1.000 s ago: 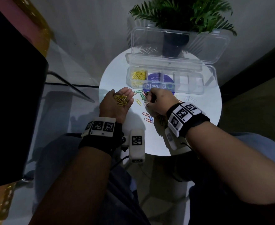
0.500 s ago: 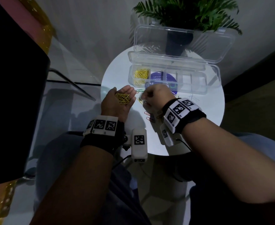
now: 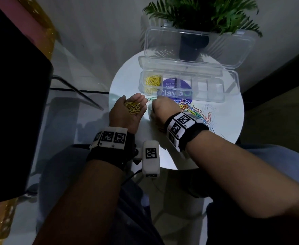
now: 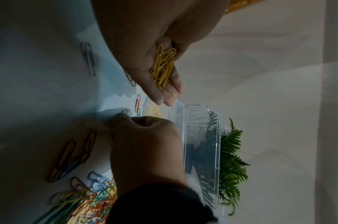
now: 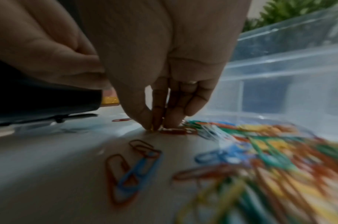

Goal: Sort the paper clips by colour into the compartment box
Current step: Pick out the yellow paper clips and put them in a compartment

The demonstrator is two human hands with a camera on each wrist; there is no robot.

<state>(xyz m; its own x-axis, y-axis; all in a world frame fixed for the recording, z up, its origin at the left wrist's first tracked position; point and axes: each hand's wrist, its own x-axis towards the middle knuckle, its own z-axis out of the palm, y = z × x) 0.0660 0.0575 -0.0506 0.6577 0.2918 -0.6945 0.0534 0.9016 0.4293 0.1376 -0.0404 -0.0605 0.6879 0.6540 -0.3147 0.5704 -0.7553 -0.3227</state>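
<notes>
My left hand [image 3: 127, 112] lies palm up at the table's left edge, fingers nearly straight, with several yellow clips [image 3: 132, 107] [image 4: 163, 66] in the palm. Just right of it my right hand [image 3: 160, 107] [image 5: 156, 125] is knuckles up, thumb and fingertips pinching a small clip on the table that looks yellow. The mixed pile of coloured clips [image 3: 196, 110] [image 5: 269, 151] lies to its right. Behind stands the clear compartment box [image 3: 189, 100], lid [image 3: 198, 48] open, with yellow clips [image 3: 153, 80] in the leftmost compartment; the other compartments look empty.
The small round white table [image 3: 127, 82] carries everything. A potted fern [image 3: 201, 13] stands behind the lid. A purple round label [image 3: 177, 89] shows through the box. Loose red and blue clips [image 5: 129, 171] lie near my right wrist. A black object [image 3: 12, 103] fills the left.
My right hand has moved left from the pile to a spot beside my left hand and pinches down there. My left hand has stayed palm up with its yellow clips.
</notes>
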